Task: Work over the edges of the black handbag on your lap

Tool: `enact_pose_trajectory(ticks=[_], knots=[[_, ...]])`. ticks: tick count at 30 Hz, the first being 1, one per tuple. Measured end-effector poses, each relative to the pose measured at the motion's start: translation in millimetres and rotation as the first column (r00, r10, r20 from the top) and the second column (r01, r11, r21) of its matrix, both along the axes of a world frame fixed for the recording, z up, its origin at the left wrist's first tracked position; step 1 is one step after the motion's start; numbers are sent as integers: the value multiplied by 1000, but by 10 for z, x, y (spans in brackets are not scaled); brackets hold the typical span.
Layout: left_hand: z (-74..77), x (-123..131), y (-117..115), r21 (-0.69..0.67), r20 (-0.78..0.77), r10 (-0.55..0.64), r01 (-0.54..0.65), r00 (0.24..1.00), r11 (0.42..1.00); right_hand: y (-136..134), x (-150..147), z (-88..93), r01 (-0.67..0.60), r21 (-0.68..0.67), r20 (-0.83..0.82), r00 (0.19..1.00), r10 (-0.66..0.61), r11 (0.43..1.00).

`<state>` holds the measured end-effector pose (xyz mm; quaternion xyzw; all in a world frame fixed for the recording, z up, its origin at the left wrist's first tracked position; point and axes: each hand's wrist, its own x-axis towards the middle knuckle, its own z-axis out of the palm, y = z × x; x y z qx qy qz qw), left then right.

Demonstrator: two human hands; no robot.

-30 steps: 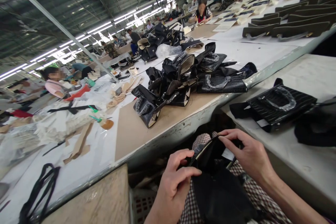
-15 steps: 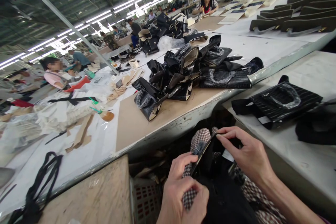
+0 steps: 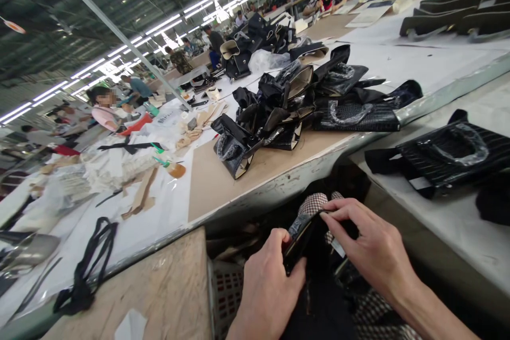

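A black leather bag piece (image 3: 299, 241) rests on my lap, over checked fabric (image 3: 312, 205). My left hand (image 3: 266, 287) grips its lower edge, thumb pressed on the rim. My right hand (image 3: 368, 249) pinches the top edge of the same piece between thumb and forefinger. Both hands are closed on it, just below the table's edge.
A heap of black bags (image 3: 295, 106) lies on the long worktable (image 3: 255, 170). Another black bag (image 3: 446, 156) sits on the white bench at right. Black straps (image 3: 85, 271) lie at left. A perforated crate (image 3: 227, 297) stands by my knees. Other workers sit along the table.
My left hand has slid up the bag piece toward the right hand, and both hands have closed in on its top edge. The view has shifted slightly to the left.
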<state>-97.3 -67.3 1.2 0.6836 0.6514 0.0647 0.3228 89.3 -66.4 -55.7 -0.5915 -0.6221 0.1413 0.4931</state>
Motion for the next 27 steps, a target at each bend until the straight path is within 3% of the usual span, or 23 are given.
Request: enact_pose_trajectory(ticks=[5, 12, 17, 24, 27], knots=[[-12, -94, -33, 10, 117, 9, -11, 993, 1000, -27, 46, -35, 5, -1, 4, 1000, -5, 1000], [-157, -101, -56, 143, 94, -111, 96, 989, 985, -25, 108, -65, 19, -52, -3, 1000, -19, 998], [-166, -128, -20, 113, 108, -118, 106, 987, 988, -35, 130, -68, 26, -88, -24, 999, -29, 996], [-251, -101, 197, 174, 223, -149, 111, 963, 978, 51, 247, -97, 35, -175, -108, 993, -55, 984], [-170, -32, 322, 196, 251, -213, 166, 944, 966, 42, 384, -41, 33, -240, -159, 985, -72, 970]])
